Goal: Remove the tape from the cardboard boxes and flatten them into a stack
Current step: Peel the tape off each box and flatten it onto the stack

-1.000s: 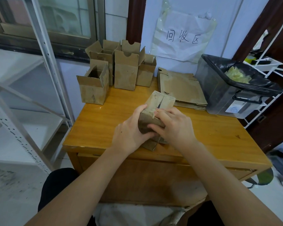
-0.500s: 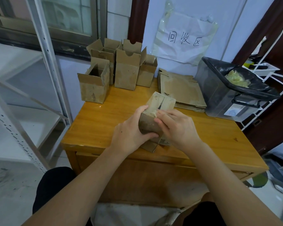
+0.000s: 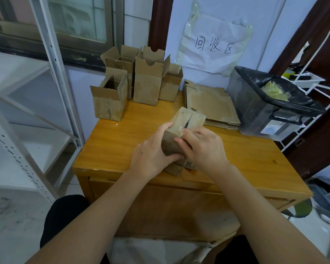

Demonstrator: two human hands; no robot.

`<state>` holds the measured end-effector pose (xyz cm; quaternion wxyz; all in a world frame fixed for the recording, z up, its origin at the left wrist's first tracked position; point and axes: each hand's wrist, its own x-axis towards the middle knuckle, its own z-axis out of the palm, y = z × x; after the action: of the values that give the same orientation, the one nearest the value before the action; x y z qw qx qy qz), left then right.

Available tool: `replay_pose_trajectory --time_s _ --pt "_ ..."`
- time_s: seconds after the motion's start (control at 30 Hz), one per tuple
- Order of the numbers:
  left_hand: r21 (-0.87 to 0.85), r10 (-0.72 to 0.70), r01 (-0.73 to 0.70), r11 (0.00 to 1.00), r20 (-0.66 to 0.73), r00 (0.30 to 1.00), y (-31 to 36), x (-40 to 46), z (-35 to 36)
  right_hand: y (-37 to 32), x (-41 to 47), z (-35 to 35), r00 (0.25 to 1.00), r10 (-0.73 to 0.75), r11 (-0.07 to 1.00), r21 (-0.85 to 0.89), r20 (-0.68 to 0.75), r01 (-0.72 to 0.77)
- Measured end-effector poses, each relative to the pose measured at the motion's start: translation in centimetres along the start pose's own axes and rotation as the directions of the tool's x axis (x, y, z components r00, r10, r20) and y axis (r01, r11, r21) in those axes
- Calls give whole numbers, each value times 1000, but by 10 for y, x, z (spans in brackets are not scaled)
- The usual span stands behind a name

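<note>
Now box [image 3: 181, 128] held just above surface [image 3: 112, 147] by left hand [image 3: 152, 155], grip curled round its side. Right hand [image 3: 202, 147] fingertips shifted up to taped flap seam, pinching there; peel judged starting. Flat stack [image 3: 211, 105] beyond grip.

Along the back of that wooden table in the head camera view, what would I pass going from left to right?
Open box standing at the left → cluster of upright open boxes → stack of flattened cardboard → bin lined with a black bag, all on the table.
</note>
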<state>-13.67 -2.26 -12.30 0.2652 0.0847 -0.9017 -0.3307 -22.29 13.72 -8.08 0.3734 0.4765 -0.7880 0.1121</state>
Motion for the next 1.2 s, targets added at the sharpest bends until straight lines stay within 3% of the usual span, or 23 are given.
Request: replay_pose_trajectory --time_s 0.13,0.33,0.43,0.53,0.67,0.8,1.0,1.13,1.2 --pt "13 9 -9 1000 -5 1000 1 0 0 7 -1 0 999 -9 1000 10 45 8" --pt "6 14 -14 1000 -7 1000 -1 -1 0 10 -6 -7 989 33 985 162 148 -57" --pt "8 24 -24 1000 -3 1000 -1 -1 1 8 -9 -9 981 27 996 84 191 -43" --pt "10 2 -2 1000 2 1000 -1 0 1 2 -4 -8 990 53 997 52 130 -60" --pt "-2 -19 19 1000 25 1000 1 1 0 4 5 -14 990 -43 999 -9 131 45" --pt "-11 -35 36 999 60 998 2 2 -2 13 13 -21 988 65 992 95 141 -79" --pt "-29 -25 27 999 65 998 2 1 -3 16 14 -22 978 80 975 187 194 -117" --pt "-21 -11 12 1000 53 999 2 1 -3 13 13 -24 928 267 870 349 261 -348" --pt "-25 -17 19 1000 59 998 2 1 -3 11 15 -25 923 287 832 411 257 -372"
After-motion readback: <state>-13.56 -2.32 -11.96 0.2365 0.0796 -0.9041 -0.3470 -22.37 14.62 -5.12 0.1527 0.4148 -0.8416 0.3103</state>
